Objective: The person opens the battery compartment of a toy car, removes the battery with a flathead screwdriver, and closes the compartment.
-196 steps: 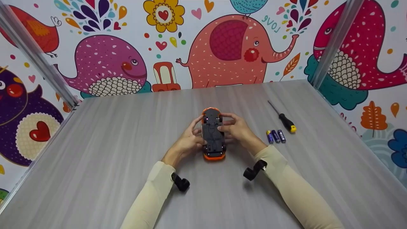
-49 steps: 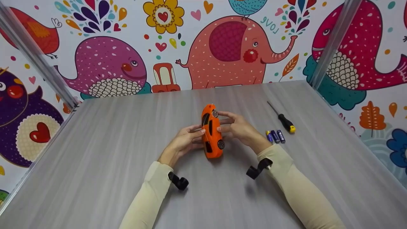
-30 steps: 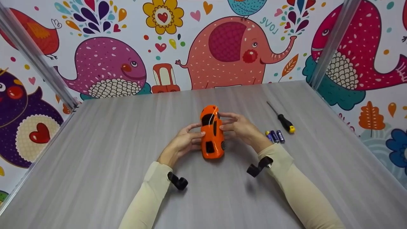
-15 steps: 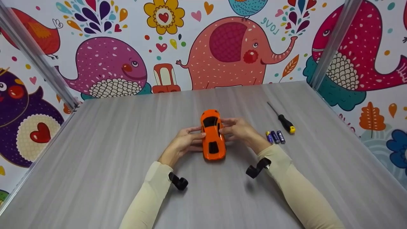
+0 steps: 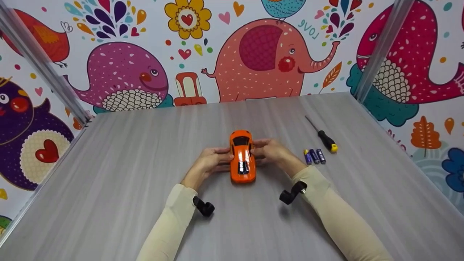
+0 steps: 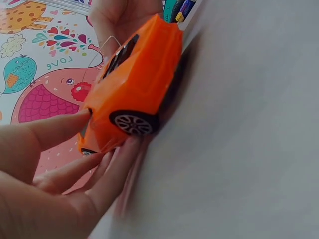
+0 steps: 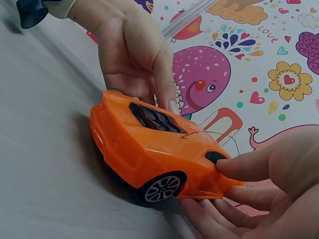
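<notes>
An orange toy car [image 5: 242, 159] stands on its wheels on the grey table [image 5: 119, 170], nose pointing away from me. My left hand [image 5: 212, 161] holds its left side and my right hand [image 5: 270, 151] holds its right side. In the left wrist view the thumb and fingers of my left hand [image 6: 50, 169] pinch the car [image 6: 134, 84] near a wheel, with the right hand [image 6: 117, 17] behind it. The right wrist view has my right hand [image 7: 269, 189] pinching the front of the car [image 7: 149, 144], thumb on top, and my left hand [image 7: 132, 55] on the far side.
A screwdriver [image 5: 323, 136] with a black and yellow handle lies to the right, with three batteries [image 5: 314, 156] just in front of it. Painted walls and metal posts [image 5: 377, 50] close off the back and sides. Black wrist cameras [image 5: 204, 208] hang under my sleeves.
The car was upside down, then on its side; both hands turned it upright and lowered it onto its wheels. The screwdriver and batteries have not moved.
</notes>
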A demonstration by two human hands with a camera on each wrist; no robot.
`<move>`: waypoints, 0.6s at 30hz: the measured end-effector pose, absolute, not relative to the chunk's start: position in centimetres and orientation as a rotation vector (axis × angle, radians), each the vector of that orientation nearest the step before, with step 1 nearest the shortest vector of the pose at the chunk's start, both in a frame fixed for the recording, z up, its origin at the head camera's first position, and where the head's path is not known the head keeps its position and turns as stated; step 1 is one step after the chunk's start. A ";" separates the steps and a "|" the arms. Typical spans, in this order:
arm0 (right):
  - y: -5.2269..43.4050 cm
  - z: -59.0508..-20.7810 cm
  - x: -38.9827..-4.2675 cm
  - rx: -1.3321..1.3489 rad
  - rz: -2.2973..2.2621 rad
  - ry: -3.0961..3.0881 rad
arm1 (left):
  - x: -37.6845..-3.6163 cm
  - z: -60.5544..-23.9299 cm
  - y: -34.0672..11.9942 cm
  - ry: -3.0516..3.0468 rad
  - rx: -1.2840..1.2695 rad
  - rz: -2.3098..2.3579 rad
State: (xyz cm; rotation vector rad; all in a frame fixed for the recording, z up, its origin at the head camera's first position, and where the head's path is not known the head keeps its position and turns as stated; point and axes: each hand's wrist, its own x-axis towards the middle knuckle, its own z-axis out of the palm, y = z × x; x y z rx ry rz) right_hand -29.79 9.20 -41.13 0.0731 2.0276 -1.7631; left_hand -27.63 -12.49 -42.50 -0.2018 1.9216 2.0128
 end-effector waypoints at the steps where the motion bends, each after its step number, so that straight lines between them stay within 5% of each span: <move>1: 9.2 -41.2 -29.8 0.067 -1.773 2.012 | -27.6 -42.5 -12.5 1.923 -0.204 2.011; 18: 9.1 -41.9 -29.8 0.066 -1.733 2.063 | -27.4 -42.3 -12.1 2.031 -0.265 1.917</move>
